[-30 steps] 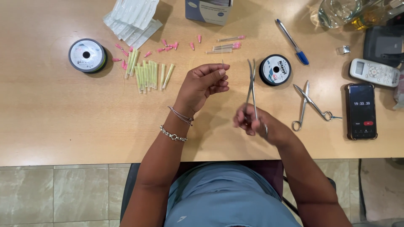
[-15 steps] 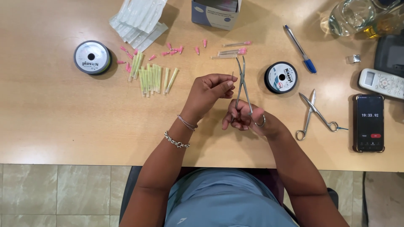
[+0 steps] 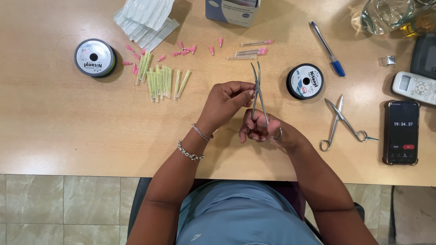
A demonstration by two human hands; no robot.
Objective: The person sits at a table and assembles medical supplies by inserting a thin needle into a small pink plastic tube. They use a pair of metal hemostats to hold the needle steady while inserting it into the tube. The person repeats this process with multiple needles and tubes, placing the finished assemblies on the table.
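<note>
We hold a slim steel needle holder (image 3: 258, 90) in our right hand (image 3: 265, 129), fingers curled shut around its ring handles, over the table (image 3: 54, 131). Our left hand (image 3: 227, 102) is pinched closed just left of the shaft, fingertips touching or nearly touching the metal; whether a thread or needle sits between them is too small to tell.

To do this step well, we judge that the right hand should keep the tool steady and let the left hand's fingertips do the fine work close to the shaft, with wrists low for support.

The tool's long axis runs almost straight away from us, handles near our body and tips pointing up toward the far edge, leaning slightly left. The tips look a little parted.

Beyond the left hand lies a row of pale green tubes (image 3: 161, 81), with pink caps (image 3: 184, 51) scattered past them and a spool (image 3: 94, 57) far left. Just right of the tips sits a second spool (image 3: 305, 80). Right of our right hand lie scissors (image 3: 338, 119), then a phone (image 3: 401, 131); a pen (image 3: 327, 48) lies beyond them.
</note>
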